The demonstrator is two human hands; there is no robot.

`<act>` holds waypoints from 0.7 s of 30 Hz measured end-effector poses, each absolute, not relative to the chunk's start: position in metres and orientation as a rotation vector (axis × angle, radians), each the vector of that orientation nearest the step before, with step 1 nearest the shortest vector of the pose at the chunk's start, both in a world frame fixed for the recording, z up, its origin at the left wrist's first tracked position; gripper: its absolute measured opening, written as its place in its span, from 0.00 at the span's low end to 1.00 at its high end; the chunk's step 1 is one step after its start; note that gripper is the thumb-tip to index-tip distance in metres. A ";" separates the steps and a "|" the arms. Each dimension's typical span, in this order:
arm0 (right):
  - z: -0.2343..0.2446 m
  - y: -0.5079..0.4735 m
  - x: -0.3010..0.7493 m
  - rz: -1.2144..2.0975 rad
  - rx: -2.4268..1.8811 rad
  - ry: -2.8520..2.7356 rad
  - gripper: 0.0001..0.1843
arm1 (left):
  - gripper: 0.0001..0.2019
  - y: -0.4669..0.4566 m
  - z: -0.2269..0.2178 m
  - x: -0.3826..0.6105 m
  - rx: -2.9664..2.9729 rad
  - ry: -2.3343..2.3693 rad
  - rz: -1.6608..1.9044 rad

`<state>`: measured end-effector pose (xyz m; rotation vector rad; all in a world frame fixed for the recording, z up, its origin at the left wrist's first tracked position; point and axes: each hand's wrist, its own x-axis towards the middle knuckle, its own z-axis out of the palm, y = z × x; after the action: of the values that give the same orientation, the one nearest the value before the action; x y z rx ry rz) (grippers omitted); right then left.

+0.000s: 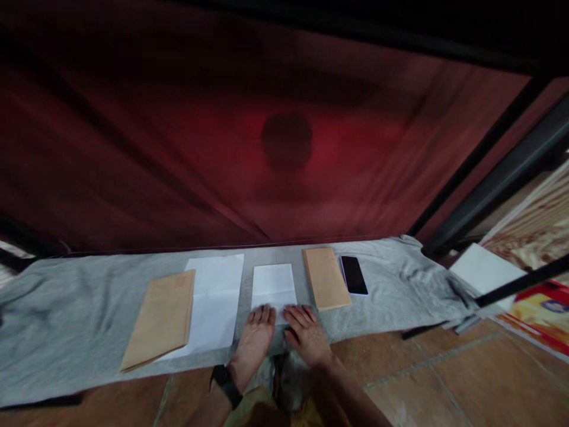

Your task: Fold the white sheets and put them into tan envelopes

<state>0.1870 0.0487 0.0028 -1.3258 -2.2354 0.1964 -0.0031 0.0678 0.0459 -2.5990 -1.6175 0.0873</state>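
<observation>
A white sheet of paper [273,283], with a faint crease across it, lies on the grey cloth in front of me. My left hand [258,329] rests flat on its near left corner, fingers stretched out. On the near right corner lies my right hand [307,332], also flat, thumb apart from the fingers. Both hands hide the sheet's near corners. To the left is a larger white sheet [217,302], partly covered by brown envelopes [162,314]. Right of the paper sits a stack of brown envelopes [326,279].
A phone [354,276] lies right of the envelopes. The grey cloth [395,284] covers a narrow bench, with a dark red fabric [284,207] hanging behind it. Black metal bars [484,154] stand at the right, near a red and yellow box [542,314]. Below is tiled floor [400,379].
</observation>
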 end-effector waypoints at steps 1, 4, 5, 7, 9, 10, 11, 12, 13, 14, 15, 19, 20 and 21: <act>0.002 0.049 0.187 0.205 -1.320 -2.213 0.27 | 0.29 0.067 0.045 -0.005 -2.618 -1.617 0.090; 0.002 0.050 0.191 0.237 -1.334 -2.158 0.28 | 0.30 0.057 0.041 -0.016 -2.696 -1.640 0.033; 0.002 0.049 0.194 0.261 -1.337 -2.159 0.29 | 0.30 0.052 0.038 -0.021 -2.734 -1.648 -0.014; 0.003 0.046 0.200 0.334 -1.323 -2.190 0.31 | 0.30 0.043 0.032 -0.032 -2.809 -1.679 -0.148; 0.004 0.041 0.206 0.418 -1.292 -2.223 0.30 | 0.31 0.037 0.028 -0.045 -2.864 -1.741 -0.303; 0.005 0.038 0.209 0.455 -1.278 -2.228 0.29 | 0.32 0.036 0.026 -0.052 -2.877 -1.780 -0.381; 0.005 0.036 0.212 0.486 -1.270 -2.226 0.28 | 0.34 0.035 0.024 -0.058 -2.878 -1.824 -0.456; 0.005 0.034 0.215 0.511 -1.267 -2.216 0.27 | 0.35 0.036 0.024 -0.064 -2.877 -1.860 -0.523; 0.005 0.032 0.217 0.530 -1.269 -2.201 0.27 | 0.35 0.038 0.023 -0.068 -2.876 -1.888 -0.579; 0.005 0.031 0.218 0.541 -1.275 -2.185 0.28 | 0.35 0.040 0.024 -0.072 -2.878 -1.904 -0.622; 0.005 0.031 0.219 0.543 -1.285 -2.166 0.29 | 0.34 0.043 0.024 -0.075 -2.884 -1.911 -0.651; 0.005 0.035 0.216 0.511 -1.322 -2.130 0.35 | 0.30 0.055 0.026 -0.077 -2.900 -1.917 -0.716; 0.005 0.037 0.215 0.495 -1.340 -2.125 0.36 | 0.29 0.057 0.027 -0.076 -2.883 -1.931 -0.744; 0.005 0.039 0.213 0.481 -1.359 -2.120 0.37 | 0.29 0.060 0.027 -0.075 -2.863 -1.947 -0.771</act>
<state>0.2133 0.0388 0.0054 -1.3591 -2.1196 0.4811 -0.0749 0.0596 0.0275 -2.8633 -1.9473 -0.7712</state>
